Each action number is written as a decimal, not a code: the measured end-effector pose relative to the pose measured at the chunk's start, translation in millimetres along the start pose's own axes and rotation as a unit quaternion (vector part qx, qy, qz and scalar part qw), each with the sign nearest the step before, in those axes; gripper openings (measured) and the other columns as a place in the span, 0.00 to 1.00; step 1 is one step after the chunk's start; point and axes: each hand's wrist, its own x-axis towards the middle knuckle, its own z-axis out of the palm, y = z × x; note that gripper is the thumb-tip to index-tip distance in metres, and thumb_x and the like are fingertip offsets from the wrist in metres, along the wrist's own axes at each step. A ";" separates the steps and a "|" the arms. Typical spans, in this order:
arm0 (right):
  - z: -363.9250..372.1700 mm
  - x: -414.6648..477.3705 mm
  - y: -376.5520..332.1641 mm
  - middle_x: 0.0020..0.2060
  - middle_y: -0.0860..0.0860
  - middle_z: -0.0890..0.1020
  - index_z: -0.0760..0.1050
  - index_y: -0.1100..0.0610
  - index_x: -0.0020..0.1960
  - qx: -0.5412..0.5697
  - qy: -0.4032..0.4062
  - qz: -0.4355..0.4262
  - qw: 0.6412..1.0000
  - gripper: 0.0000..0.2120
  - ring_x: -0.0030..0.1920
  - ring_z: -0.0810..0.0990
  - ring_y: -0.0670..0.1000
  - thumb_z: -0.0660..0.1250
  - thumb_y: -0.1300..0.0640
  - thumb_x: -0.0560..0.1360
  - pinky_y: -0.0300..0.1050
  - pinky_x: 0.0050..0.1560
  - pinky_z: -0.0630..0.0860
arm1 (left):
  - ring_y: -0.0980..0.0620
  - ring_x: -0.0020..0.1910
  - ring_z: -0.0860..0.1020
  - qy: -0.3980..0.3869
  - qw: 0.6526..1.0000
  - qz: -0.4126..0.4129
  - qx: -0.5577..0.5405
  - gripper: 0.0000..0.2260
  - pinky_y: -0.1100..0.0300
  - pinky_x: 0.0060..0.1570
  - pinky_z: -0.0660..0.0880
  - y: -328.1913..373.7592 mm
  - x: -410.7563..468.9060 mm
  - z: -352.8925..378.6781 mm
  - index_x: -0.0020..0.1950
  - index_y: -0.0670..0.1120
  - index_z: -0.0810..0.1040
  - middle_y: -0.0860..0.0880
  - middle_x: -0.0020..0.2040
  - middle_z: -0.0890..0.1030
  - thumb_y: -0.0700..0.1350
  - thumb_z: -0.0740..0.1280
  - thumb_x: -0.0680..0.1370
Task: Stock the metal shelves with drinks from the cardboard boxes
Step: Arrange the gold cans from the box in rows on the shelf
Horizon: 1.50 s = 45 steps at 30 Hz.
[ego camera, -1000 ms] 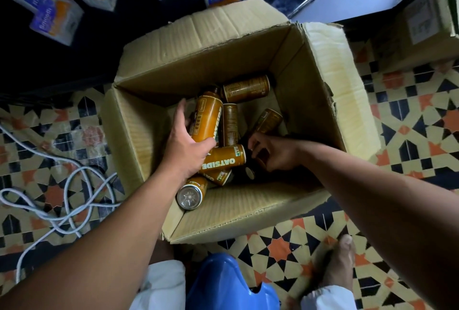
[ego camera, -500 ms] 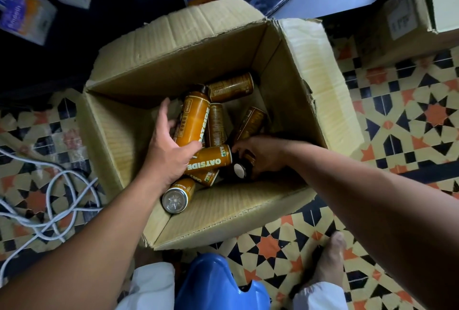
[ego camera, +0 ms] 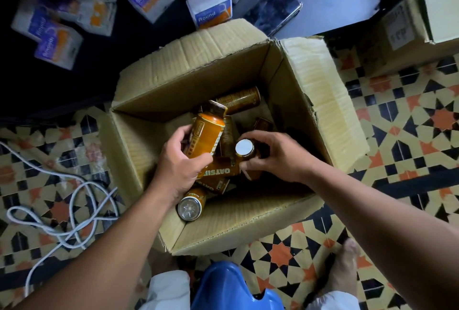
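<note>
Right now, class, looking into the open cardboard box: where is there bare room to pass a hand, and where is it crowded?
Bare floor shows between the loose cans and the right wall of the cardboard box. The middle and left are crowded: cans lie piled, and the left hand and right hand each hold a can.

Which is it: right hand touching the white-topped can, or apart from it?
Touching. The head view shows the right hand with its fingers curled round the white-topped can, no gap visible.
</note>
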 end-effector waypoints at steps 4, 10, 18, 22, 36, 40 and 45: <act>-2.0 -2.1 -6.6 0.57 0.42 0.83 0.77 0.49 0.67 0.034 0.073 -0.012 0.997 0.25 0.58 0.81 0.38 0.79 0.50 0.72 0.35 0.54 0.80 | 0.63 0.46 0.78 -0.013 0.998 0.049 0.033 0.29 0.56 0.52 0.78 8.8 -3.0 6.8 0.59 0.54 0.70 0.56 0.52 0.79 0.50 0.76 0.61; -17.2 -12.5 -27.9 0.57 0.43 0.84 0.77 0.43 0.65 0.063 0.161 -0.039 0.984 0.22 0.58 0.82 0.44 0.78 0.48 0.73 0.46 0.56 0.83 | 0.68 0.57 0.74 -0.047 0.988 0.144 0.041 0.43 0.77 0.52 0.71 29.6 -12.9 3.0 0.74 0.61 0.57 0.59 0.64 0.70 0.37 0.77 0.70; -42.5 -31.7 -67.9 0.52 0.48 0.86 0.78 0.44 0.62 0.108 0.203 -0.031 0.973 0.20 0.54 0.85 0.51 0.78 0.50 0.73 0.60 0.52 0.84 | 0.64 0.51 0.77 -0.008 0.988 0.155 0.006 0.18 0.73 0.51 0.71 70.7 -25.4 -4.5 0.64 0.55 0.69 0.66 0.50 0.77 0.55 0.70 0.77; -51.9 -45.0 -88.0 0.55 0.47 0.85 0.78 0.43 0.63 0.092 0.210 -0.036 0.973 0.20 0.56 0.85 0.50 0.78 0.51 0.73 0.56 0.52 0.85 | 0.61 0.52 0.78 0.023 0.987 0.156 0.018 0.14 0.70 0.50 0.73 84.0 -34.1 -5.2 0.61 0.51 0.74 0.58 0.52 0.79 0.51 0.72 0.79; -84.6 -159.5 -235.4 0.62 0.47 0.81 0.77 0.47 0.67 -0.090 0.242 -0.075 0.963 0.24 0.61 0.77 0.47 0.77 0.50 0.73 0.43 0.58 0.74 | 0.55 0.58 0.75 0.060 0.957 0.215 0.185 0.20 0.71 0.55 0.69 232.7 -146.9 -59.4 0.63 0.50 0.80 0.54 0.57 0.76 0.45 0.78 0.72; -101.6 -212.7 -306.1 0.59 0.43 0.82 0.78 0.46 0.64 -0.124 0.260 -0.105 0.952 0.22 0.58 0.75 0.44 0.79 0.51 0.72 0.44 0.54 0.74 | 0.58 0.56 0.76 0.076 0.953 0.229 0.184 0.19 0.65 0.56 0.74 303.2 -210.0 -94.7 0.63 0.51 0.80 0.57 0.56 0.76 0.46 0.77 0.73; -133.4 -284.7 -418.6 0.57 0.37 0.77 0.79 0.47 0.65 -0.173 0.275 -0.160 0.932 0.21 0.56 0.74 0.40 0.73 0.46 0.72 0.37 0.52 0.72 | 0.59 0.56 0.76 0.087 0.945 0.250 0.193 0.21 0.61 0.56 0.76 405.6 -293.4 -146.5 0.66 0.53 0.79 0.58 0.58 0.75 0.52 0.76 0.73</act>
